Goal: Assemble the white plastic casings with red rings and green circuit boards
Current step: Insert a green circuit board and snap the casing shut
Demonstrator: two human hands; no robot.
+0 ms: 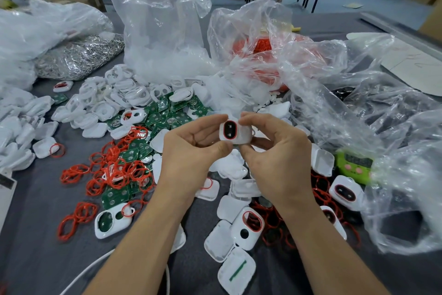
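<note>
Heaps of loose white casing halves [21, 132] lie at my far left on the grey table [35, 211], with a bag of silvery metal pieces [79, 57] behind them. Next come tangled red rings [112, 168] and green circuit boards [165, 112], spread together. One open casing [112, 220] lies near my left forearm with a green board inside it. A tall clear bag [162, 19] of white parts stands behind the boards.

At the centre, raised above the clutter, both hands hold one white casing [235, 132], its dark oval window edged in red. My left hand [191, 148] pinches its left side between thumb and curled fingers. My right hand [279, 151] pinches its right side the same way. My forearms cover some of the parts beneath.

To the right, a crumpled bag [263, 48] holds more red rings. Ringed casings [346, 191] lie by my right wrist. A green digital timer [355, 166] sits half tucked under the clear plastic bags [394, 151] crowding the right edge.
</note>
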